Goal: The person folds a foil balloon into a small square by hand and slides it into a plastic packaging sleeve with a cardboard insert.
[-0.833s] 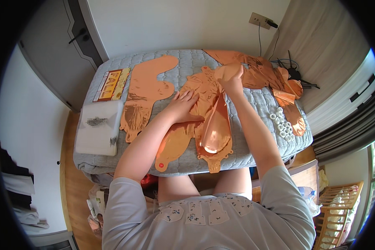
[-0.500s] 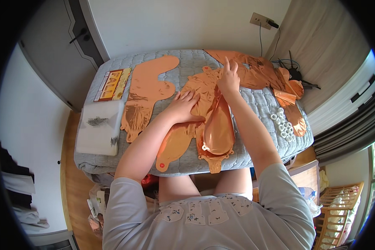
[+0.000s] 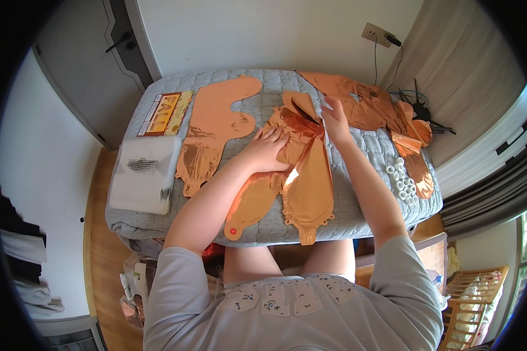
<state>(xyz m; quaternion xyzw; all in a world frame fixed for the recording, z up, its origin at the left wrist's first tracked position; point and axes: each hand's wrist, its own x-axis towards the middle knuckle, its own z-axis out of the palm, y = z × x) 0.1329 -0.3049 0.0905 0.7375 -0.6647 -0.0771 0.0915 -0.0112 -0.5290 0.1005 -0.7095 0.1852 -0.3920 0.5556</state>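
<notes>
A deflated copper-orange foil balloon [image 3: 307, 196] lies partly unfolded on the bed in front of me, its lower lobes reaching the near edge. My left hand [image 3: 269, 149] rests on its middle with fingers spread, pressing it down. Beside the balloon's right edge, my right hand [image 3: 335, 120] has bent fingers. Creases in the foil run together at that hand, where it seems to pinch the edge. The exact grip is partly hidden. Near the top of the balloon the foil is raised, with a dark gap under a fold.
Another flat foil balloon [image 3: 208, 128] lies to the left, and more crumpled foil [image 3: 363, 105] at the far right. Several white rings [image 3: 405, 186] sit on the right. At left are a printed packet [image 3: 165, 114] and a translucent white pack [image 3: 143, 175]. A black device [image 3: 421, 111] with cables stands beyond the bed's right corner.
My right hand has come nearer and slightly right, and the balloon's top has folded up with it. The loose lobe at the lower right now lies flatter. The left hand stays on the foil.
</notes>
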